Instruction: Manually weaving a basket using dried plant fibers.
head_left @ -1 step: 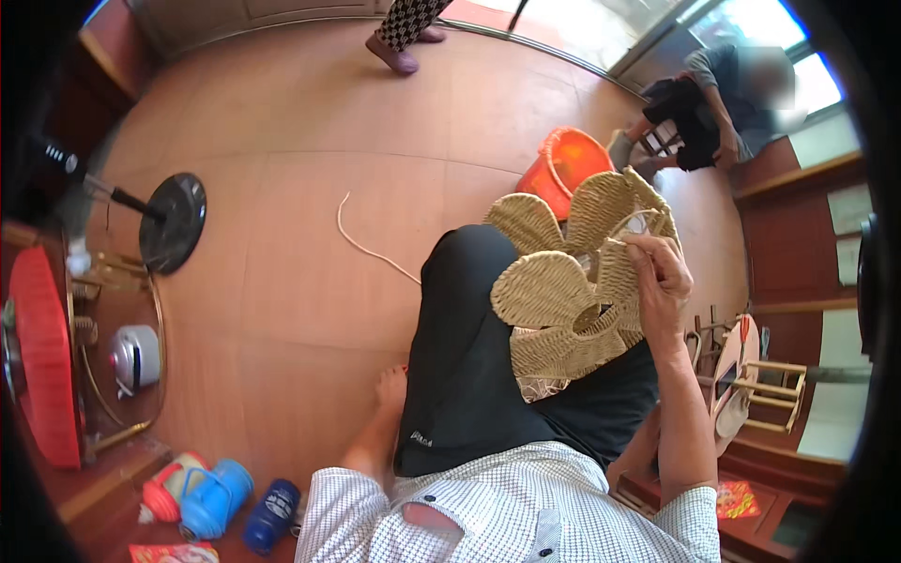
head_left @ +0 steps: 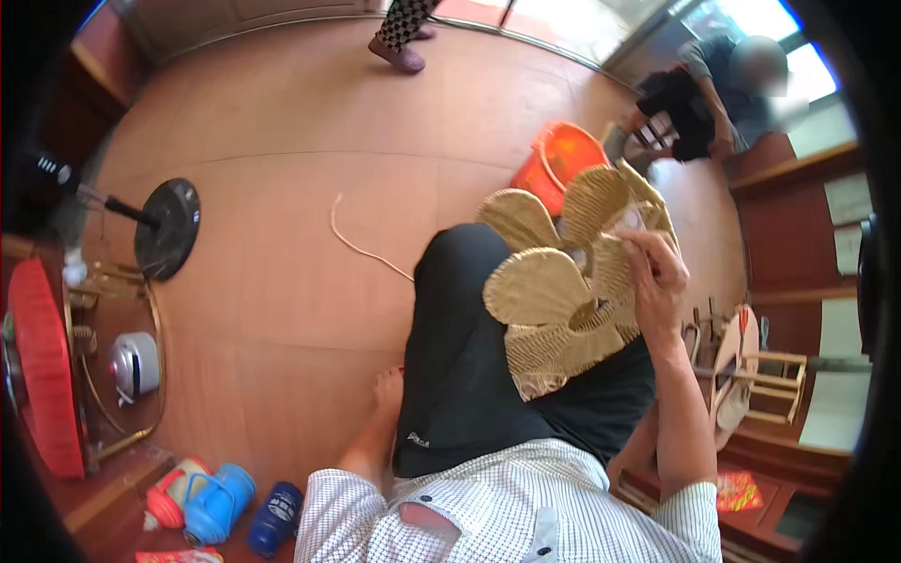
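Observation:
A flower-shaped woven straw piece [head_left: 537, 286] with several rounded, plaited petals rests over my dark trousers [head_left: 450, 328]. My right hand [head_left: 662, 272] is closed at its right side, thumb and fingers pinching a petal's edge. Close to those fingertips is a pale patch, too blurred to make out. Some light patterned material [head_left: 540, 383] shows under the lower edge of the weave. My left forearm [head_left: 364, 460] runs down beside my left thigh. Bare skin shows at its far end, where I cannot tell fingers from toes.
An orange bucket [head_left: 572, 141] stands beyond the straw piece. A pale cord [head_left: 361, 249] lies on the floor. At left are a black round base [head_left: 169, 230] and several bottles, one a blue flask [head_left: 218, 502]. A person [head_left: 709, 103] sits far right; another's shoes [head_left: 399, 58] show ahead.
The whole view has shifted slightly. My right hand keeps its pinch on the straw piece, which lies in the same place on my lap.

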Demonstrator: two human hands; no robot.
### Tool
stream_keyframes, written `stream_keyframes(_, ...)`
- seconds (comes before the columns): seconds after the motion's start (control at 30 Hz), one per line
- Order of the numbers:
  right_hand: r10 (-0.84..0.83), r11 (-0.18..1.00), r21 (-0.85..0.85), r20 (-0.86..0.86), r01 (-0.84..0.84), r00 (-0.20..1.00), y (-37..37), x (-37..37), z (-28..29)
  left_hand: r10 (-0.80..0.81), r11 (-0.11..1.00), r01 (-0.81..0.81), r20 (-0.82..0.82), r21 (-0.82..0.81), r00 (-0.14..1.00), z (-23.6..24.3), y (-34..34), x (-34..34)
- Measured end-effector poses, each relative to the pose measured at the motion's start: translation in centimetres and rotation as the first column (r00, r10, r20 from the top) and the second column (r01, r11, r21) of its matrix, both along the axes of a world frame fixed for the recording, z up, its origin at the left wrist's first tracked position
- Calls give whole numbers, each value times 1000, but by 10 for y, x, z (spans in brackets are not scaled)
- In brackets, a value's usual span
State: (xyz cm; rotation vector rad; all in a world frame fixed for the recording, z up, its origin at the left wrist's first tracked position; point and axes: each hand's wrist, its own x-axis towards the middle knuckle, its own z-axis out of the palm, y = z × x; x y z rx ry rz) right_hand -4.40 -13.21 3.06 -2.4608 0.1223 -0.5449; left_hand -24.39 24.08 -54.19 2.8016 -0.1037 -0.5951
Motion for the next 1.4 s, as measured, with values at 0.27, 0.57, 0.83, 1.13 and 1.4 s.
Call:
stream_keyframes(0.27,20,1000,11,36,-20,999,18,18,9,325,711,-416,-260,-567,909,-3,-31,38)
stream_keyframes(0.57,-71,997,25,72,69,995,15,6,2,640,307,-383,-109,-871,761,328,35,211)
stream_keyframes(0.83,-124,978,180,121,101,985,20,11,-7,20,653,173,244,-738,970,571,-110,188)
stream_keyframes(1.13,-111,950,300,72,84,991,17,11,-12,-142,905,236,272,-353,952,561,-145,200)
stream_keyframes(1.4,-86,944,328,114,44,990,13,9,-15,-139,915,224,260,-336,956,573,-152,208)
